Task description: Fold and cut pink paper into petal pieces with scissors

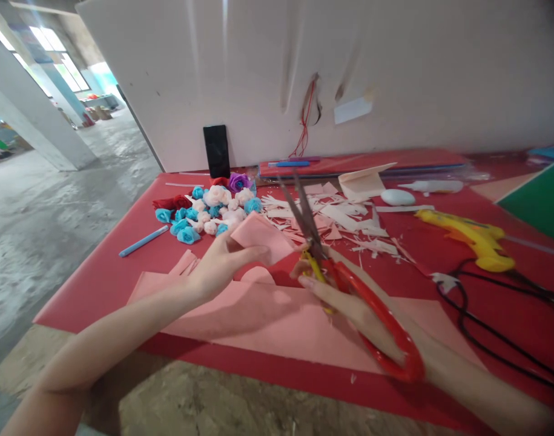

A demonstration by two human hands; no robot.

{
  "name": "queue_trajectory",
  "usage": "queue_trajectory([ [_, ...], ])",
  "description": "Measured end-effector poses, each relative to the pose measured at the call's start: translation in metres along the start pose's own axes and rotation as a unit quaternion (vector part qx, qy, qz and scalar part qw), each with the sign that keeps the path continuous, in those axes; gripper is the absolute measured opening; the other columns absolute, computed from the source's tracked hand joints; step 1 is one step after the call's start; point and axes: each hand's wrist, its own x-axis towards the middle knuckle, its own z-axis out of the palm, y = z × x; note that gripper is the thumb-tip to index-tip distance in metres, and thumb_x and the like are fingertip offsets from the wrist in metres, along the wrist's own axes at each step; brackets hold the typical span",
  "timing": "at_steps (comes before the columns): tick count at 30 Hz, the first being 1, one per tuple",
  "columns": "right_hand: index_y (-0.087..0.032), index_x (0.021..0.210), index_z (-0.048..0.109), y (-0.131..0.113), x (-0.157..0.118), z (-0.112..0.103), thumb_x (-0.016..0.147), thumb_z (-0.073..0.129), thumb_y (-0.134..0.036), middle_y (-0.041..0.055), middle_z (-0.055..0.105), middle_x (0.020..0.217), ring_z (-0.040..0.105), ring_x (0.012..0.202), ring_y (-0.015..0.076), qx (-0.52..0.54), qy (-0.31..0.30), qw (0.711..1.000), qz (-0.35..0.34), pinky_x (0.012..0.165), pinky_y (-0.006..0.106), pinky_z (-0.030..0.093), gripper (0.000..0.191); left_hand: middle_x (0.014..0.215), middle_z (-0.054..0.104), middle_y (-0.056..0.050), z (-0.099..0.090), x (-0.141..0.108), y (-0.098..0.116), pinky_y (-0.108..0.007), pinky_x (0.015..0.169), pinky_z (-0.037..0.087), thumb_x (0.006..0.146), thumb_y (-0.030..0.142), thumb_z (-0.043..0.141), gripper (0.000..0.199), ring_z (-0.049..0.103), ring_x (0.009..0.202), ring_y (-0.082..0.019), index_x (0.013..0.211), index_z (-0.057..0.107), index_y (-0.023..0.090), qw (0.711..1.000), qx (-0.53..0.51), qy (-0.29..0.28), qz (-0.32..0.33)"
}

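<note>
Our left hand [224,260] pinches a pink paper piece [263,237] between thumb and fingers: plain, matte, straight-edged, cornered. It sits between our hands. Our right hand [340,301] grips red-handled scissors [359,289], blades dark, slightly parted, pointing away from us. Larger pink sheet [277,321] lies below both hands.

The metal scissors [312,234] have glossy plastic handles [381,310]
</note>
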Motion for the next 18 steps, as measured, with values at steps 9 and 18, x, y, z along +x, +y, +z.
queue_trajectory([
  [9, -0.024, 0.095, 0.05, 0.012, 0.0, 0.0, 0.069, 0.063, -0.04, -0.0032, 0.05, 0.075, 0.042, 0.05, 0.0074, 0.139, -0.015, 0.989, 0.042, 0.044, 0.022, 0.036, 0.033, 0.078, 0.062, -0.002, 0.011, -0.011, -0.007, -0.029, 0.068, 0.047, 0.065, 0.021, 0.066, 0.024, 0.06, 0.073, -0.017, 0.086, 0.055, 0.015, 0.981, 0.168, -0.072, -0.071],
  [18, -0.024, 0.084, 0.049, -0.001, 0.004, -0.009, 0.073, 0.057, -0.037, -0.0002, 0.049, 0.073, 0.043, 0.055, 0.0117, 0.028, 0.042, 0.999, 0.012, 0.047, 0.026, 0.039, 0.019, 0.065, 0.052, 0.002, -0.006, 0.011, -0.005, -0.024, 0.066, 0.045, 0.077, 0.02, 0.05, 0.01, 0.053, 0.064, -0.01, 0.068, 0.051, 0.017, 0.984, 0.145, -0.093, 0.037],
])
